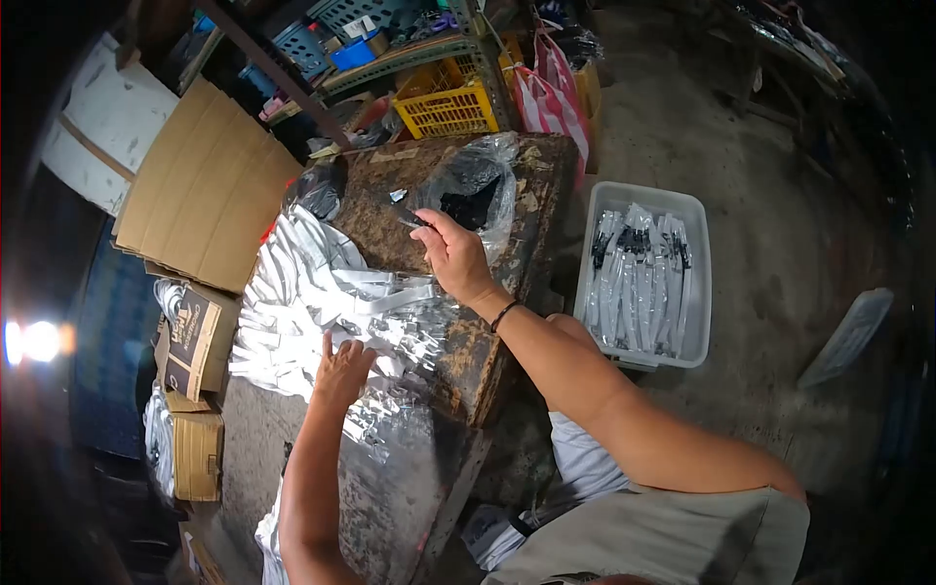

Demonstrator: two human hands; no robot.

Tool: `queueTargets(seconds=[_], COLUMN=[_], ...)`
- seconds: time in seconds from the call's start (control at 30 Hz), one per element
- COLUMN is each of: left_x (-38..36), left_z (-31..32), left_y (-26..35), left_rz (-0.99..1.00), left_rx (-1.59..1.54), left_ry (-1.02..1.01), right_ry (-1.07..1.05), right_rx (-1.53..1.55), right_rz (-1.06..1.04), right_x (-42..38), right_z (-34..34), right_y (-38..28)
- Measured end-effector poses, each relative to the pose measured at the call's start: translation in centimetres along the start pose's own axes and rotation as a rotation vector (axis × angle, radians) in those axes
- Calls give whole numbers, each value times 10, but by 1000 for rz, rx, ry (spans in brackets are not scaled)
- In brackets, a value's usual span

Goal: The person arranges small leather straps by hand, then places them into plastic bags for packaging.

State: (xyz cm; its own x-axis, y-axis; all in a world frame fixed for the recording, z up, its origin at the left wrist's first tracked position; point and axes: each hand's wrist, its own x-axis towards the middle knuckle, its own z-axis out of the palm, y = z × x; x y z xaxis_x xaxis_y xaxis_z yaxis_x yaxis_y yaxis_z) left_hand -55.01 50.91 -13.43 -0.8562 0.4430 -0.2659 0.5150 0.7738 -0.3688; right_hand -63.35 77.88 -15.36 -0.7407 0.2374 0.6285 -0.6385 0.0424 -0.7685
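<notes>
A large pile of white strips (312, 292) with shiny clear ends spreads over the worn wooden table (380, 224). On the pile's near side rests my left hand (345, 368), its fingers apart over the strips. My right hand (450, 252) is above the table's right part, thumb and fingers pinching a small dark piece (409, 220). Just beyond it lies an open clear plastic bag (502, 185) with black items (470, 207) inside. A small silvery piece (398, 196) is on the table left of the bag.
A translucent bin (702, 283) holding packed white strips stands right of the table. Cardboard boxes (200, 453) and a large cardboard sheet (200, 185) line the left. Behind are a yellow crate (447, 109), a shelf (400, 54) and a pink-striped bag (551, 97).
</notes>
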Motion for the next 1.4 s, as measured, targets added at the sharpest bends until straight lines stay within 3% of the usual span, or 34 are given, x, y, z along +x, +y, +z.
queueTargets(seconds=[0.07,0.2,0.33,0.4,0.47,0.53,0.67,0.8,0.93,1.1,1.2,1.4], left_x=[0,-7,-48,-78,-100,-122,-155,-176,-184,-185,-196,-222], left_z=[0,12,-49,-63,-44,-47,-27,-28,-31,-25,-29,-43], left_y=[-3,-31,-31,-18,1,43,101,133,145,148,137,105], left_rz=[-31,-35,-344,-562,-693,-598,-649,-658,-627,-659,-614,-496], left_rx=[73,-40,-216,-410,-1084,-1647,-1871,-1934,-1976,-1903,-1905,-2085], left_ry=[-79,132,466,626,895,1112,1179,1204,1250,1399,1451,1480], right_ry=[-3,13,-54,5,-14,-36,-156,-545,-788,-884,-1069,-1062], right_rx=[34,147,209,237,184,171,92,3,234,234,233,191], right_rz=[32,115,211,139,154,171,19,180,-86,291,502,368], right_x=[-1,-1,2,2,1,-2,-22,-83,-172,-222,-222,-227], right_z=[-1,-1,-5,0,-1,3,15,27,41,43,40,35], right_y=[1,-3,3,9,9,4,-14,-87,-137,-168,-167,-164])
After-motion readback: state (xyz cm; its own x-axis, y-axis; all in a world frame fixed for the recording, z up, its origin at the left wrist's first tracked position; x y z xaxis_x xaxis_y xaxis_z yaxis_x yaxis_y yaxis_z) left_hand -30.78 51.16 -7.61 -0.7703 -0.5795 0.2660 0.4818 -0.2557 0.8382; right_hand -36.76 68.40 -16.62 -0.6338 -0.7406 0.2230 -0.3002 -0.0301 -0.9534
